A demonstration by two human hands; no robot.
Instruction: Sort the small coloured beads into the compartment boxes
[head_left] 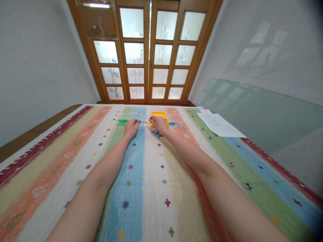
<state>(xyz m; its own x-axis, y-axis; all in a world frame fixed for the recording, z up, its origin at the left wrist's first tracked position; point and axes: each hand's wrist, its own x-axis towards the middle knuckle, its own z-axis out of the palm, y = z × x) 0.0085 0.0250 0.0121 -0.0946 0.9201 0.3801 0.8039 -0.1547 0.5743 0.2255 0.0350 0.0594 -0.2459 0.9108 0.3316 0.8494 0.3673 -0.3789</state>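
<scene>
My left hand (131, 127) is at the far part of the table with its fingers pinched together. A few tiny dark pieces (140, 121) show right by its fingertips; I cannot tell if any is held. My right hand (159, 123) reaches over the yellow tray (166, 116), its thumb and fingertips drawn together. Whatever they hold is too small to make out. Just below that hand lies a loose pile of small blue, dark and brown pieces (156, 134). Between the hands are small yellow pieces (146, 124), seemingly in a clear container.
Left of my left hand lie green pieces (122, 122). Blue pieces (174, 124) lie right of the tray. Paper sheets (219, 124) rest near the right edge of the striped tablecloth (153, 188). Beyond the table stand wood-framed glass doors (150, 53).
</scene>
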